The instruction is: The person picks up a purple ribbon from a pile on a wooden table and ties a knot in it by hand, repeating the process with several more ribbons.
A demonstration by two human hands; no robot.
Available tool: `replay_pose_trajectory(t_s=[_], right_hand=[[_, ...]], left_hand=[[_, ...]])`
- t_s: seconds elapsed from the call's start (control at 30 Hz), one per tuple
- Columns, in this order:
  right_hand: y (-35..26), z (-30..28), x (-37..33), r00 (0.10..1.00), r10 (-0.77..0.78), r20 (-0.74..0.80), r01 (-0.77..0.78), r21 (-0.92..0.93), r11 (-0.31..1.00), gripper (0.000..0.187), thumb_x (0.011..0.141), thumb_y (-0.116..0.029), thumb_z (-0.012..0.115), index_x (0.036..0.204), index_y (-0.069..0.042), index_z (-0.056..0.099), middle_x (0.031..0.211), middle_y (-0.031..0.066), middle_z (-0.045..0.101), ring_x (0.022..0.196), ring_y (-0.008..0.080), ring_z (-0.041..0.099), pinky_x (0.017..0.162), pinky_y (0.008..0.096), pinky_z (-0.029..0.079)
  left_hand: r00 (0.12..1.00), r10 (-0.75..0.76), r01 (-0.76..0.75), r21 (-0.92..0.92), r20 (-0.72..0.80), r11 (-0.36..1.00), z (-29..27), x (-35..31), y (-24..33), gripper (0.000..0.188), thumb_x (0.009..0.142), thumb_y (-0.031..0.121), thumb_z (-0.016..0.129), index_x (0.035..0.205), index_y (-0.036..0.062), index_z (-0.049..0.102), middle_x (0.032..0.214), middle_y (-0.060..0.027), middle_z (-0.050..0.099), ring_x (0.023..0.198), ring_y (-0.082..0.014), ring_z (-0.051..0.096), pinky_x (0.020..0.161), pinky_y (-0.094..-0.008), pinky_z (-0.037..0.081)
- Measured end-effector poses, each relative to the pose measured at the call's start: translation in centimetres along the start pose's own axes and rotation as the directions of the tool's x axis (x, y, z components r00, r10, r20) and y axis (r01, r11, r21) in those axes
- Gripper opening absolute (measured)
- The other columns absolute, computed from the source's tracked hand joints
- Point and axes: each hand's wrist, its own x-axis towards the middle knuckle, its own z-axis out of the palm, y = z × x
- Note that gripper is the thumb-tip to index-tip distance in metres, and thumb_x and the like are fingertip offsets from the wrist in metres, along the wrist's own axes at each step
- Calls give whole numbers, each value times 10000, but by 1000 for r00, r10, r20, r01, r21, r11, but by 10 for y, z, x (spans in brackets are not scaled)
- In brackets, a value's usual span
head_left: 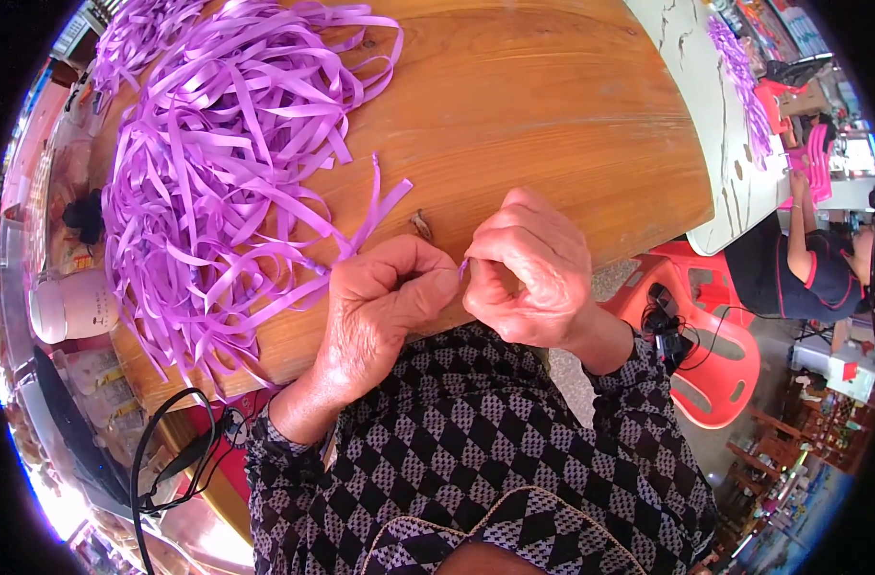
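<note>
Left hand (390,287): centre of the frame, forearm rising from lower left; fingers curled inward, thumb and forefinger pressed together at the tips, closed on a short bit of purple ribbon (464,267).
Right hand (531,273): just right of centre, forearm entering from lower right; fingers folded into a loose fist with a hollow behind the thumb, thumb and forefinger tips together on the same bit.
Hand spacing: fingertips nearly meeting, knuckles apart.
Ribbon pile (227,172): upper left of the frame; flat, narrow, glossy purple strips, looped and tangled.
Loose ribbon ends (381,213): two, projecting upward just behind the left hand; link to the held bit hidden.
Table (543,105): brown wood, visible grain, smooth finish, curved edge.
Side tabletop (687,67): upper right, white with dark marble-like veins.
Sleeves (618,393): thin cloth, black and pale diamond check.
Chair (715,359): right, moulded red plastic, slotted.
Markings: small dark print on a white cylindrical container (73,307), left edge.
</note>
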Motion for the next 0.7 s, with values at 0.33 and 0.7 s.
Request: replay_pose_trajectory(t_s=[0.33,0.7], right_hand=[[-10,-19,8,921,315,229,-379,340,861,71,769,45,585,835,69,595,759,119,597,640,166,522,583,261,393],[-12,-15,18,926,241,290,-324,285,902,107,716,89,616,804,31,604,723,101,591,627,203,545,560,284,420]], left_hand=[[998,25,-18,-143,49,989,-6,-2,-5,152,874,154,586,875,2,578,686,3,552,547,-27,429,482,-164,320],[997,-79,78,-60,-15,995,-8,-2,3,120,838,123,612,863,6,606,680,39,549,531,-1,397,466,-154,284]])
